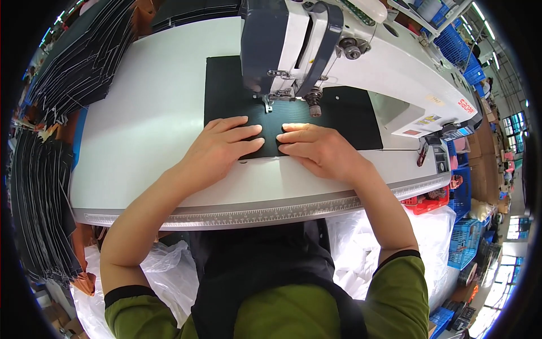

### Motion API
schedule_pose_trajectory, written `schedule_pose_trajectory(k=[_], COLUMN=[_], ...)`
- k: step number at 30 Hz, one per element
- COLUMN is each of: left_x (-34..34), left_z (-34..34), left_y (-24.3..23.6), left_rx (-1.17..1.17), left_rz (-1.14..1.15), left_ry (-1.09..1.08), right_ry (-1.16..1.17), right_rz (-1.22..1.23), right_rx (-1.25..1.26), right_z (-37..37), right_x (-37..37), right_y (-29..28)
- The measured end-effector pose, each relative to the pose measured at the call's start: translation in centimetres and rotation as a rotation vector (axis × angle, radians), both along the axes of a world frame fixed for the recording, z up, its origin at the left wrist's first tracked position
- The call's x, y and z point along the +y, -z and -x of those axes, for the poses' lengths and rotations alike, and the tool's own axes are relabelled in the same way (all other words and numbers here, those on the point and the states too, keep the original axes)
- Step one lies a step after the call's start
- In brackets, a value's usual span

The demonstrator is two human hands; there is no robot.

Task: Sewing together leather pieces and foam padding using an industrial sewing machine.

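A flat black rectangular panel [222, 87] lies on the white sewing table under the head of a sewing machine [293, 51]. The presser foot [269, 105] is over the panel's middle, just beyond my fingertips. My left hand [223, 144] rests flat on the panel's near left part, fingers stretched toward the right. On the near right part lies my right hand [324, 150], its fingers extended toward the left. A small gap separates the two sets of fingertips. Neither hand grips anything. The machine head hides part of the panel's far side.
Stacks of black panels [45, 203] stand along the left side. A ruler strip [271, 214] runs along the table's front edge. Small dark red-handled snips [422, 155] lie at the right by a control panel [441, 161]. A red basket [426, 201] sits below the table's right end.
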State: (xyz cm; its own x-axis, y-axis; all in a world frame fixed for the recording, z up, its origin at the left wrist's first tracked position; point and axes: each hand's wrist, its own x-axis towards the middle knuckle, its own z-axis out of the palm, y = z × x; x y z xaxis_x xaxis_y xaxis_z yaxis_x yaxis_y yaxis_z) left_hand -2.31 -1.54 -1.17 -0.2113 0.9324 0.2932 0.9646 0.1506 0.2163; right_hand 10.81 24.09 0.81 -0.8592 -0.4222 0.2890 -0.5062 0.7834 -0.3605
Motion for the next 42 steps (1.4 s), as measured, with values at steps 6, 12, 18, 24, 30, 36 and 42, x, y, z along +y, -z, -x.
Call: schedule_pose_trajectory(k=[6,12,18,24,30,36,42], left_x=[1.0,1.8,2.9,3.7,4.4,4.7,5.8], left_z=[1.6,3.2,4.8,6.1,7.2,7.1,7.7], left_y=[0.0,0.3,0.4,0.0,-0.1,-0.4,0.1], left_rx=[-0.019,-0.044,-0.063,-0.08,-0.081,-0.094,-0.021], left_rz=[-0.021,-0.07,-0.111,-0.143,-0.157,-0.177,-0.136], left_ry=[0.0,0.001,-0.004,-0.003,-0.044,-0.077,-0.104], right_ry=[0.041,0.07,0.13,0.186,0.299,0.357,0.223], right_rz=[-0.029,-0.068,-0.114,-0.113,-0.212,-0.24,-0.138], right_rx=[0.115,0.088,0.037,0.043,-0.058,-0.138,0.087], right_z=[1.4,2.4,3.6,4.8,5.3,5.2,5.4], right_x=[0.5,1.1,2.0,2.8,2.9,2.4,3.7], right_y=[0.2,0.0,0.3,1.2,1.3,0.5,3.2])
